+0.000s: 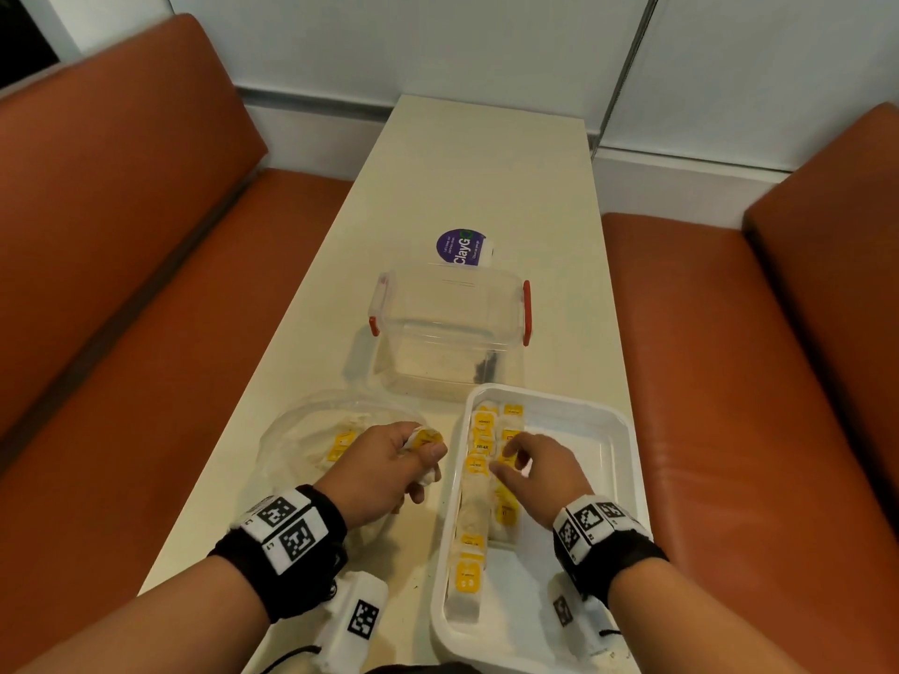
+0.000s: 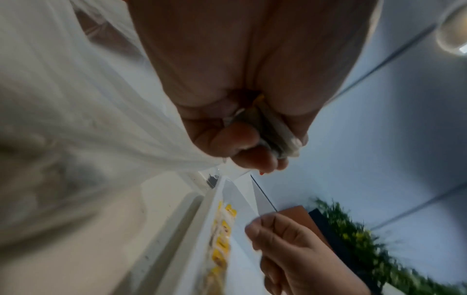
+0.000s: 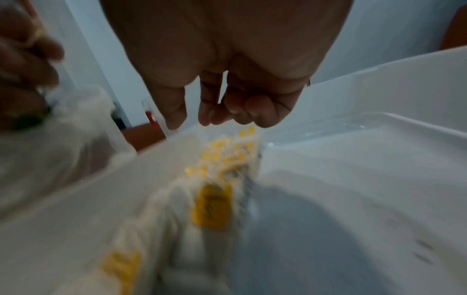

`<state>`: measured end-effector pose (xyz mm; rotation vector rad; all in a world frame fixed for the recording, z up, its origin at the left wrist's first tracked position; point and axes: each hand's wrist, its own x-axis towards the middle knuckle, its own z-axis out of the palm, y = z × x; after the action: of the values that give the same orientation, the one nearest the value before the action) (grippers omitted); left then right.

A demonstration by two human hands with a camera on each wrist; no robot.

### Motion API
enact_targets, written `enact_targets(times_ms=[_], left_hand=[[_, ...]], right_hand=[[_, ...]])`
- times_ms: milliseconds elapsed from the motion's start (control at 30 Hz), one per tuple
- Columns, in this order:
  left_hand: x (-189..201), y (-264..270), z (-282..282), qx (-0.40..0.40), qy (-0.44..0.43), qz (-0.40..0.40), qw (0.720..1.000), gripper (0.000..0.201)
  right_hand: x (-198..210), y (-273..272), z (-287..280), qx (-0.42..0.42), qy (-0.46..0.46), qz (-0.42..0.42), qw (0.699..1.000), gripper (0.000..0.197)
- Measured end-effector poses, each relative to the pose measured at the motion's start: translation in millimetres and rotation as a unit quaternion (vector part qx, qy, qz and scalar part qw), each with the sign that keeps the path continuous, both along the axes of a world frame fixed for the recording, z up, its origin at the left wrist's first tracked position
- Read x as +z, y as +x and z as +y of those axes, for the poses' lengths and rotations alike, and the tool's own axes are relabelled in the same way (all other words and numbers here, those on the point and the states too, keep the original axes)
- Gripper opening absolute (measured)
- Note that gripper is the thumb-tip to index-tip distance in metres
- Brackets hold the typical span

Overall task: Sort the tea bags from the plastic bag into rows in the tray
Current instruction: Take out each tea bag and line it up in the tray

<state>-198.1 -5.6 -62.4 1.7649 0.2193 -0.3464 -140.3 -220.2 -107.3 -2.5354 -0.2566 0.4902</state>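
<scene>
White plastic forms the tray (image 1: 618,430) at the near right of the table (image 1: 486,187), and inside it tea bags (image 1: 476,484) with yellow tags lie in two rows along its left wall, the left row running nearly the whole length and the second row beside it shorter; the right half of the tray floor is bare. To the tray's left sits the crumpled clear plastic bag (image 1: 301,440), with a few more yellow-tagged bags showing through it. The left hand (image 1: 384,474) is over the plastic bag's right edge, fingers curled tight around a small bunch of tea bags (image 1: 422,442), thumb pressed on top. The right hand (image 1: 540,474) hovers over the two rows, fingers loosely spread and bent downward, gripping nothing. Beyond both stands a clear storage box (image 1: 447,328) with red latches, only a small dark speck of debris on its floor, and a purple round sticker (image 1: 461,248) behind it
</scene>
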Motion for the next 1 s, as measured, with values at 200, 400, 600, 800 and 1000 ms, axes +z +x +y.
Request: enact_targets(times_ms=[200,400,600,800,1000], left_hand=[[5.3,-0.3,-9.2,0.015,-0.089,0.025,0.996,0.014],[10.5,4.4,-9.4,-0.026,-0.067,0.000,0.997,0.007],[6.9,1.9,-1.9,-0.055,-0.006,0.020,0.998,0.015],[6.4,1.8,8.0,-0.039,0.055,0.006,0.998,0.014],[19.4,11.2,2.5,-0.051,0.076,-0.084,0.992,0.016]], right_hand=[[60.9,-3.0,35.9,0.058,0.228,0.044,0.971,0.010],[79.6,2.1,47.9,0.087,0.209,0.013,0.974,0.011],[93.2,9.0,42.1,0.107,0.207,0.004,0.972,0.009],[106.6,13.8,30.6,0.110,0.170,-0.016,0.979,0.008],[113.1,12.2,28.3,0.140,0.104,-0.032,0.984,0.004]])
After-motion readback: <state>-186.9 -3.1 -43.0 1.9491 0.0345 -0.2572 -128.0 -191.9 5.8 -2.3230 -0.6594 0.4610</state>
